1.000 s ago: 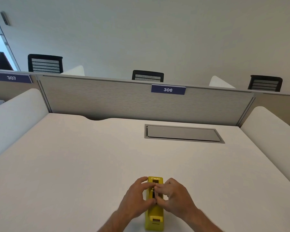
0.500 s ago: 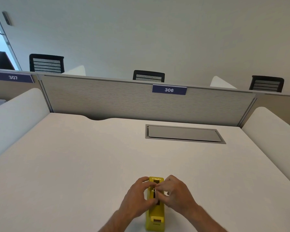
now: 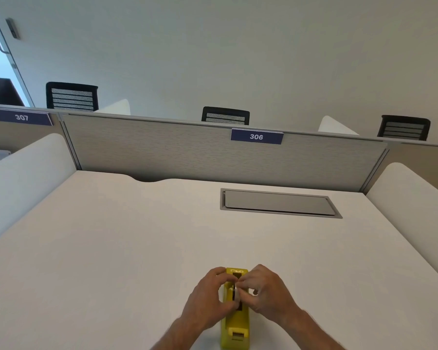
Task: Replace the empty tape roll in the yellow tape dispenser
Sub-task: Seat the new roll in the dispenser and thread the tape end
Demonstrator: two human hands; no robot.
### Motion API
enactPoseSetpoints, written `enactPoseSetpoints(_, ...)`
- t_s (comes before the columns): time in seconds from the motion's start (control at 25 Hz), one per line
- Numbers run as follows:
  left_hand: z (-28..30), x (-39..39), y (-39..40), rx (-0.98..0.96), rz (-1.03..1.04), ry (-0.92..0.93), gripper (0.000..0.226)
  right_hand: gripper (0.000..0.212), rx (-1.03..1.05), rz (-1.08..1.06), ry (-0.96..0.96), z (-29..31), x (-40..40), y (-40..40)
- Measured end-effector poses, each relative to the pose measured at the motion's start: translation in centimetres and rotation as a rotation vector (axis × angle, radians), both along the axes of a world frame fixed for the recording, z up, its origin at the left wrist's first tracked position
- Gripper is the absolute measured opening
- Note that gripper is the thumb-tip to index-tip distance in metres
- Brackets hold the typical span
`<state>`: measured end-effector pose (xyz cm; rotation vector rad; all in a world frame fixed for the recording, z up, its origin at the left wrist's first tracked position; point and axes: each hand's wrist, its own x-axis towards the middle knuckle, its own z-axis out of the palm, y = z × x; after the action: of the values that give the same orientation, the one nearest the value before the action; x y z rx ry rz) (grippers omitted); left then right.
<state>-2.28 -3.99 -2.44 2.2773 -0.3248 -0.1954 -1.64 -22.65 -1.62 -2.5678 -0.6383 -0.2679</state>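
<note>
A pale bench fills a partitioned cubicle, with a grey hatch set in near its far edge. At the near edge, close to the middle, stands the yellow tape dispenser, lengthwise to the person. The left hand curls round its left side, probably to steady it. The right hand pinches something small and pale at the top slot, likely the spent roll or its hub, though blur hides which. No fresh roll shows anywhere.
</note>
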Motion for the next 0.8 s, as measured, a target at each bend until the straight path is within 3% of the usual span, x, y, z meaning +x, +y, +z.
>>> enactPoseSetpoints(0.32, 0.08, 0.07, -0.15, 0.01, 0.005, -0.014, 0.047, 0.013, 0.006, -0.003, 0.009, 0.06, 0.19, 0.03)
enactPoseSetpoints(0.56, -0.33, 0.18, -0.1, 0.018, 0.007, -0.013, 0.048, 0.028, -0.019, -0.006, 0.071, -0.12, 0.37, -0.21)
enactPoseSetpoints(0.8, -0.25, 0.21, -0.07, 0.026, 0.01, -0.006, 0.048, 0.013, -0.016, 0.011, 0.002, -0.08, 0.51, -0.03)
